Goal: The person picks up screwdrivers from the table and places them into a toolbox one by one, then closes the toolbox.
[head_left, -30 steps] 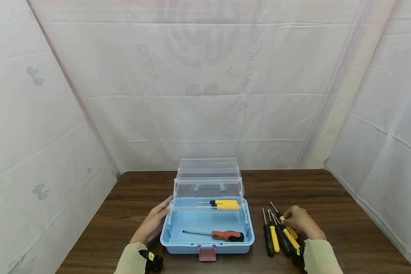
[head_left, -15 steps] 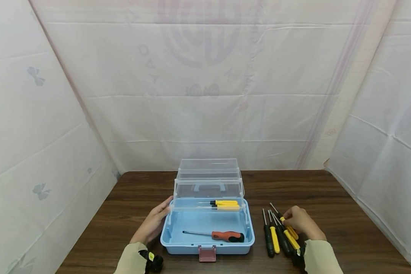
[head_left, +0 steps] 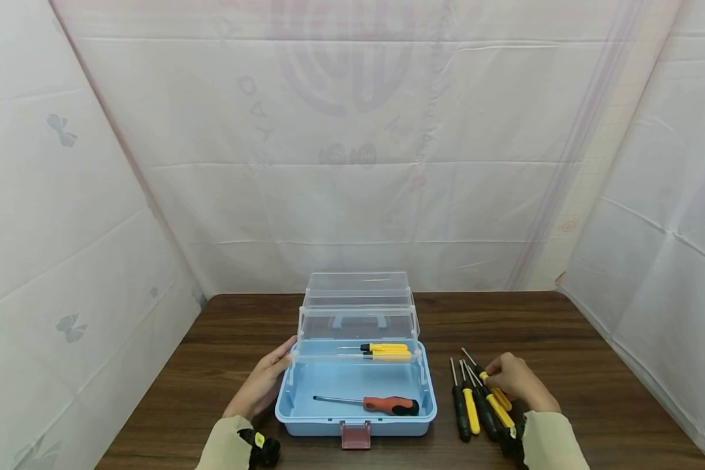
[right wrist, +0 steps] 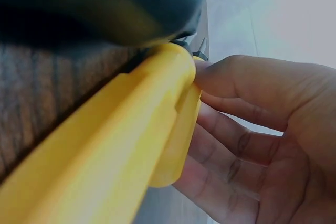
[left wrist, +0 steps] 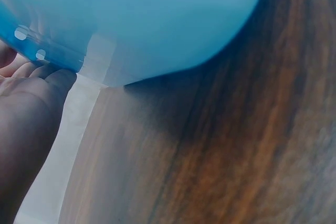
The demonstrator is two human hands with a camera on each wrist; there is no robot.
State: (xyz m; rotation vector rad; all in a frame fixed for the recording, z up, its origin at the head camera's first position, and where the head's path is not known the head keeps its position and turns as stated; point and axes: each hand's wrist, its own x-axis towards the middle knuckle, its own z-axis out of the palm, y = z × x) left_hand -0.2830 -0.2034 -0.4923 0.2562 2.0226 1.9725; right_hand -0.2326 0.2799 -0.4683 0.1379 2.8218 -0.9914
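Left hand (head_left: pixel 261 385): fingers fairly straight, laid against left side of blue toolbox (head_left: pixel 323 427). Right of those fingers, clear lid (head_left: pixel 358 282) raised at back; two small yellow screwdrivers (head_left: pixel 390 347) at rear of box. Orange-black flathead screwdriver (head_left: pixel 388 405) farther from left fingers, crosswise near front wall. On wooden table (head_left: pixel 599 391), just left of right fingers, four loose screwdrivers (head_left: pixel 461 414), black and yellow handles. Right hand (head_left: pixel 519 382): thumb and fingertip pinching outermost yellow-handled screwdriver (right wrist: pixel 184 137) near collar.
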